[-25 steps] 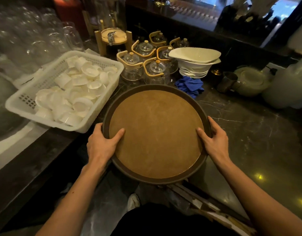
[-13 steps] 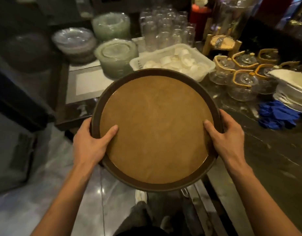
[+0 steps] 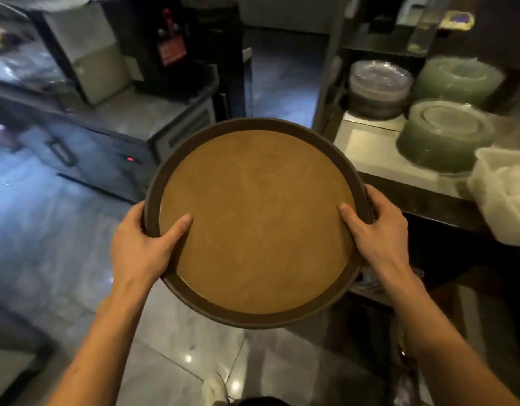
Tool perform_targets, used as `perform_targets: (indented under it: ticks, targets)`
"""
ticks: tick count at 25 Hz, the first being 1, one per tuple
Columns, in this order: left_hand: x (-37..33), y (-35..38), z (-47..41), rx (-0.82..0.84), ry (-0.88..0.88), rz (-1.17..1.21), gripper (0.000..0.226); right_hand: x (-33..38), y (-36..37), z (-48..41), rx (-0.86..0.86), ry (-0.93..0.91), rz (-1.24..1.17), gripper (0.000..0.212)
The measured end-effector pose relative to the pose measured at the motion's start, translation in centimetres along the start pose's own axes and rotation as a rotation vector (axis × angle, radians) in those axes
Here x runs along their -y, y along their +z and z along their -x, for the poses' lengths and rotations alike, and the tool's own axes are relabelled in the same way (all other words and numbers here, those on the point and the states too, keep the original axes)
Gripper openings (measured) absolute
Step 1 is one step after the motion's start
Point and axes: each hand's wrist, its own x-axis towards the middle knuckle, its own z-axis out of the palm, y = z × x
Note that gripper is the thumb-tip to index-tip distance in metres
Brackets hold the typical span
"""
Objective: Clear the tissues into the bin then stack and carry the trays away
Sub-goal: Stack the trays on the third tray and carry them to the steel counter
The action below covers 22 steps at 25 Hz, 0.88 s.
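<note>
A round brown tray (image 3: 257, 218) with a dark raised rim and a bare tan surface hangs in the air in front of me, above the tiled floor. My left hand (image 3: 141, 244) grips its left rim, thumb lying on the tan surface. On the opposite side my right hand (image 3: 379, 232) clasps the right rim the same way. Whether more trays are stacked beneath it is hidden. No tissues or bin show.
To the right stands a counter (image 3: 373, 153) with stacks of glass plates (image 3: 443, 133) and a white basket (image 3: 505, 194). A steel cabinet (image 3: 112, 133) and a dark machine (image 3: 179, 45) stand at the left. A floor passage (image 3: 279, 80) runs between them.
I have turned left with the tray, lifting it off the dark counter. The basket and plates slid to the right edge, and the floor and cabinet came into view.
</note>
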Motion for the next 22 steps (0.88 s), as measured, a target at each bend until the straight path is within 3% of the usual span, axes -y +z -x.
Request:
perform_targets:
  ticks: [5, 10, 15, 22]
  targets:
    - [7.6, -9.9, -7.9, -0.094, -0.067, -0.035, 0.061, 9.0, 13.8, -1.1, 0.125, -0.078, -0.046, 0.058]
    - [11.7, -13.3, -14.3, -0.138, -0.09, -0.053, 0.06, 13.5, 21.9, -3.8, 0.178, -0.12, -0.062, 0.052]
    - [13.6, -10.4, -22.0, -0.14, -0.11, -0.052, 0.064, 14.1, 27.0, -10.3, 0.182, -0.146, -0.059, 0.053]
    - [11.4, -0.3, -37.2, -0.106, -0.034, 0.006, 0.078, 12.8, 32.0, -26.0, 0.129, -0.111, -0.088, 0.05]
